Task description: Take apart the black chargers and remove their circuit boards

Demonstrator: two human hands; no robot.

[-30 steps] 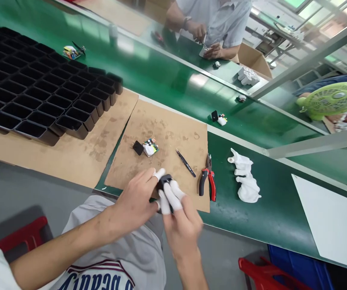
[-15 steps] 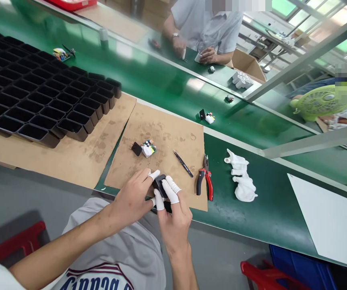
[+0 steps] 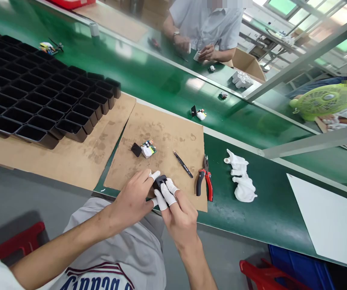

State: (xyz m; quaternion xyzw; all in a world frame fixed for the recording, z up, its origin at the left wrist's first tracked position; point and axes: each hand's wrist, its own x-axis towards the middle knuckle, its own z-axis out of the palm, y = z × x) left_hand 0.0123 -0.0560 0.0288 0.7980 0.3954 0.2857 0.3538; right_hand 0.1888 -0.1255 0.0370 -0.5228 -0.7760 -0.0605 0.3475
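Moved since the earlier frames: the right hand point(image 3: 181, 217) has drawn in and its capped fingers now lie over the black part point(image 3: 160, 182). The unit on the belt point(image 3: 198, 114) has travelled left. The view has shifted slightly.

Item in hand: black part, small and dark, held just above the near edge of the cardboard point(image 3: 167, 133).
- Left hand point(image 3: 131, 199): grip closed on the black part from the left, thumb and capped forefinger pinching it.
- Right hand: grip closed on the same part from the right, with white cots on the fingers.

What the part contains cannot be told, because the fingers hide most of it.

On the cardboard:
- Board point(image 3: 148, 149), coloured, with a black cap point(image 3: 136, 149) touching it. It lies untouched, well apart from the hands.
- Tweezers point(image 3: 183, 164), lying loose to the right of the hands.

On the green surface point(image 3: 252, 217):
- Pliers point(image 3: 204, 183), red-handled, across the cardboard's right edge.
- Glove point(image 3: 241, 179), white and crumpled, beside the pliers.
- White sheet point(image 3: 327, 225), far right.

Left: tray point(image 3: 40, 100), black, many compartments. All those in view are empty.

Progress, as a judgement: one part is being worked, one board waits, and nothing is yet in the tray, so most of the work is left.

Across the belt point(image 3: 149, 76), a co-worker's hands point(image 3: 205, 52) handle a small piece.
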